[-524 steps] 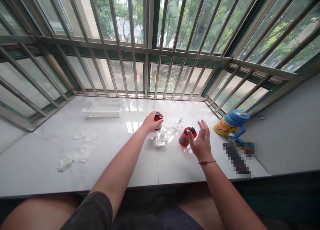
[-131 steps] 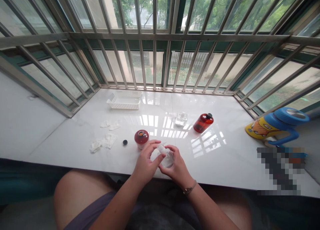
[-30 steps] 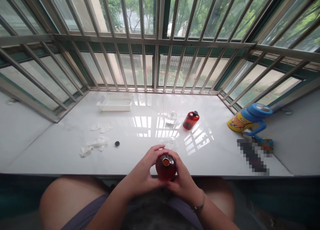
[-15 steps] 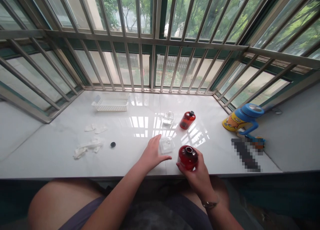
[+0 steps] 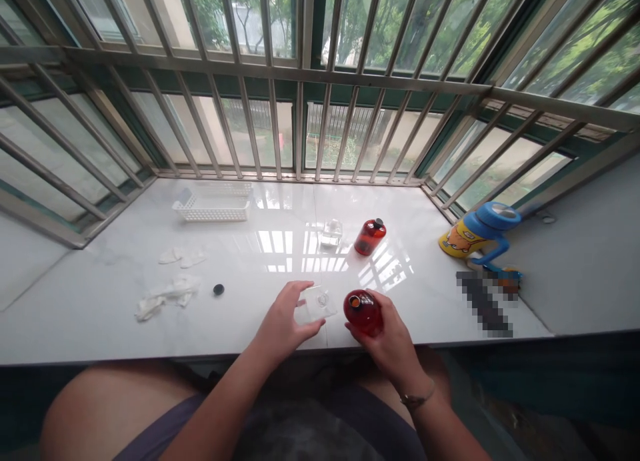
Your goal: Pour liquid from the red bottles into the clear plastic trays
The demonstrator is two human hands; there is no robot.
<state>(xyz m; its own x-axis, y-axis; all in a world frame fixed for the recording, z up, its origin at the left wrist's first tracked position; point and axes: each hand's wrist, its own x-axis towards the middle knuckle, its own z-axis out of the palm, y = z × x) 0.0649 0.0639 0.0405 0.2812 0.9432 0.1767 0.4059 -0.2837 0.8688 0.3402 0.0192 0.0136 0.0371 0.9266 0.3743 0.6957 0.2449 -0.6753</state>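
My left hand (image 5: 286, 313) has its fingers and thumb closed around a small clear square bottle (image 5: 323, 303), which has a round open neck. A rounded, see-through red bottle (image 5: 367, 317) is in my right hand (image 5: 393, 331), wrapped from the right side. Its uncapped mouth leans left, toward the clear bottle, with a gap between the two. Left of my left hand, a black round cap (image 5: 219, 289) lies on the white counter (image 5: 270, 207). Farther back stand a second red bottle (image 5: 370, 238) with a black cap and another clear square bottle (image 5: 331, 234).
A white perforated basket (image 5: 213, 211) sits at the back left. Crumpled white tissues or gloves (image 5: 167, 297) lie in front of it. On the right are a yellow and blue handled flask (image 5: 477, 231) and a blurred-out dark object (image 5: 485, 304). Metal window bars (image 5: 300, 134) enclose the back.
My left hand has closed on the clear bottle and shifted it slightly left and nearer. The red bottle in my right hand has moved left and tipped toward it. The view has shifted slightly.
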